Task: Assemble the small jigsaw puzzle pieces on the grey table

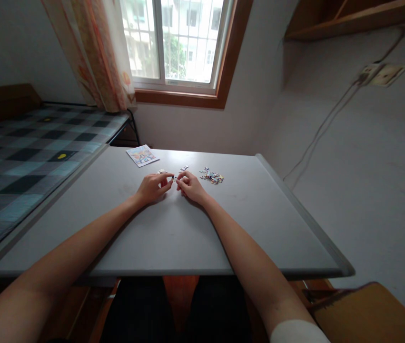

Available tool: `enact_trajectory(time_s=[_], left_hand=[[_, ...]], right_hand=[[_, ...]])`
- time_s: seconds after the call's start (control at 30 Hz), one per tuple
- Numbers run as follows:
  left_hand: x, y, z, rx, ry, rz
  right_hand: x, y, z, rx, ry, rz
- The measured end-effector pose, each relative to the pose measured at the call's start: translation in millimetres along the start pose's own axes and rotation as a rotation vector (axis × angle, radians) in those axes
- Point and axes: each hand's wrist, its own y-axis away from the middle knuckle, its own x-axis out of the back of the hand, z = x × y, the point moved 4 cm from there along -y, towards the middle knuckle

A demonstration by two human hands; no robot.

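Fitting two small puzzle pieces together at mid-table.

I see the left hand [152, 187] and right hand [191, 185] with fingertips pinched, meeting on a tiny dark jigsaw piece [174, 177] just above the grey table [173, 238]; which hand grips it I cannot tell. Next, I judge, fine alignment. No container: the loose multicoloured piece pile [212, 176] lies bare beside the printed reference card [142, 155].

A checked bed [27, 152] lies left of the table, below a curtained window [177, 43].
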Motion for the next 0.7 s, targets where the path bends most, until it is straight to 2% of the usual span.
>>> enact_trajectory(time_s=[0.7], left_hand=[[-1.7, 0.3, -0.9, 0.014, -0.004, -0.018]], right_hand=[[-0.7, -0.8, -0.8, 0.005, 0.0, -0.012]])
